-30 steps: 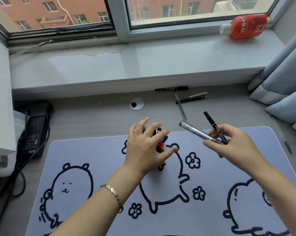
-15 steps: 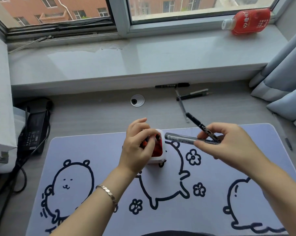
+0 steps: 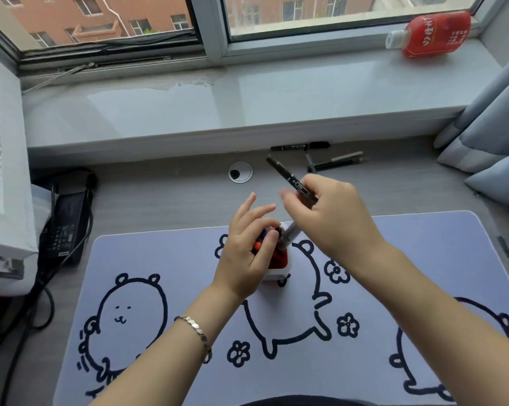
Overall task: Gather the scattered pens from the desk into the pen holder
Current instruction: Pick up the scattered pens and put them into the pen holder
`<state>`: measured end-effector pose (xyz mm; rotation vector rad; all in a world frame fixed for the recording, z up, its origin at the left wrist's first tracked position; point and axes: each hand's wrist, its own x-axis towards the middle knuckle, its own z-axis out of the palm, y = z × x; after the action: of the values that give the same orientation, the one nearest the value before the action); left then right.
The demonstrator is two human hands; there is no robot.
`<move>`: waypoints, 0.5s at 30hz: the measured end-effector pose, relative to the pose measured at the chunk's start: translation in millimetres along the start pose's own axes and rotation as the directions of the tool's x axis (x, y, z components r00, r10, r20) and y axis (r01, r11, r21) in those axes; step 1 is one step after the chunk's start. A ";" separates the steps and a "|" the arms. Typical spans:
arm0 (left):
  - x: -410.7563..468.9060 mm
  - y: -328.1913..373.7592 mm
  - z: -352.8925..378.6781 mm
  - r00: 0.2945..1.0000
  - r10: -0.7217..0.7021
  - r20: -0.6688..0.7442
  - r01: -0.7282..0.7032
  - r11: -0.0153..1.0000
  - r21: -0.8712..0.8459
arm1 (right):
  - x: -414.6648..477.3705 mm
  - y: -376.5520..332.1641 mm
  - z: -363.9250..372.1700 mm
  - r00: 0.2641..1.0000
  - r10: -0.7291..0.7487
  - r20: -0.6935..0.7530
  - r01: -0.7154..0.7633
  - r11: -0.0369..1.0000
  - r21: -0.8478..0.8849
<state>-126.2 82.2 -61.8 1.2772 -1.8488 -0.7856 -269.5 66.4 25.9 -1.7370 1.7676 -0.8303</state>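
Note:
A small white pen holder [image 3: 279,273] with a red inside stands on the lilac desk mat [image 3: 159,259]. My left hand [image 3: 247,250] rests on the holder's left side, fingers on the pens standing in it. My right hand [image 3: 332,218] is above and to the right of the holder, gripping a black pen [image 3: 288,177] that points up and left, and a silver pen [image 3: 289,234] whose lower end is in the holder's mouth. Three more pens lie on the desk by the sill: a black marker [image 3: 300,146], a dark pen [image 3: 335,164] and a grey pen [image 3: 345,156].
A red drink bottle [image 3: 434,33] lies on the windowsill. A black power adapter [image 3: 64,227] with cables sits at the left beside a white unit [image 3: 4,171]. A round cable grommet [image 3: 240,172] is in the desk. Curtains [image 3: 487,127] hang at the right.
My right hand moved left and tipped the silver pen from level to steep, its end going into the holder. The black pen swung upward. My left hand stayed on the holder.

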 end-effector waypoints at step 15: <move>-15.7 -12.8 -5.5 0.995 0.087 0.055 -0.093 0.988 0.125 | -35.1 43.0 48.7 0.978 -0.059 0.198 0.020 0.981 0.193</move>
<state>-111.7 92.7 -72.9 1.2530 -2.0091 -0.6658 -261.5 97.8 -40.5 -1.6717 1.4746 -0.7806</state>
